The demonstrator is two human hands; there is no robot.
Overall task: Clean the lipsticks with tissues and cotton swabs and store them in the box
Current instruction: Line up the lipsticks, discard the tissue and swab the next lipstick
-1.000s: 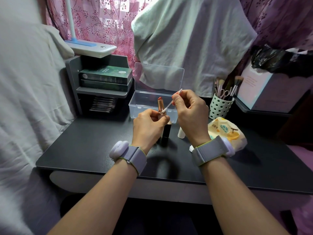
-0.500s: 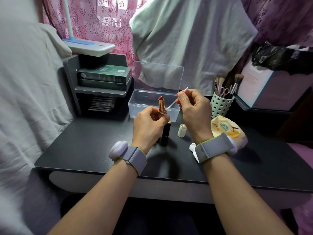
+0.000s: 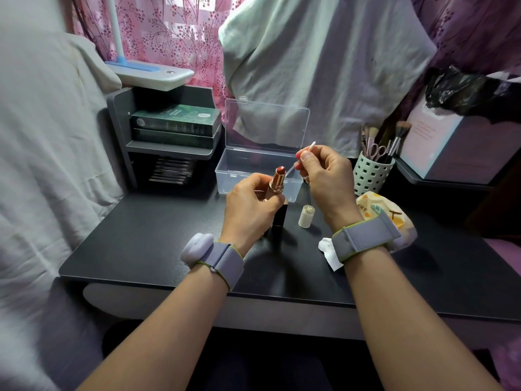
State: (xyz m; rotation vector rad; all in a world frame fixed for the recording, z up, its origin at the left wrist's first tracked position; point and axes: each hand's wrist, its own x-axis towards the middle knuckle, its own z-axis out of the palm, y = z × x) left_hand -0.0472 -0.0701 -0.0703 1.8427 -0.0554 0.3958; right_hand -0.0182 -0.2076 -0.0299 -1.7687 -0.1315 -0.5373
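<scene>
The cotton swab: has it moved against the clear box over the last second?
Yes. The cotton swab now reaches higher up the clear box, its lower tip beside the bullet, not the gold collar.

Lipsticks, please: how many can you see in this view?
2. An open lipstick is held in the left hand; a black lipstick tube stands on the table behind that hand, partly hidden. Others may be concealed.

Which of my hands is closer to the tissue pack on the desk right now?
Right. The right hand, pinching the cotton swab, is just left of the tissue pack; the left hand grips the lipstick farther left.
</scene>
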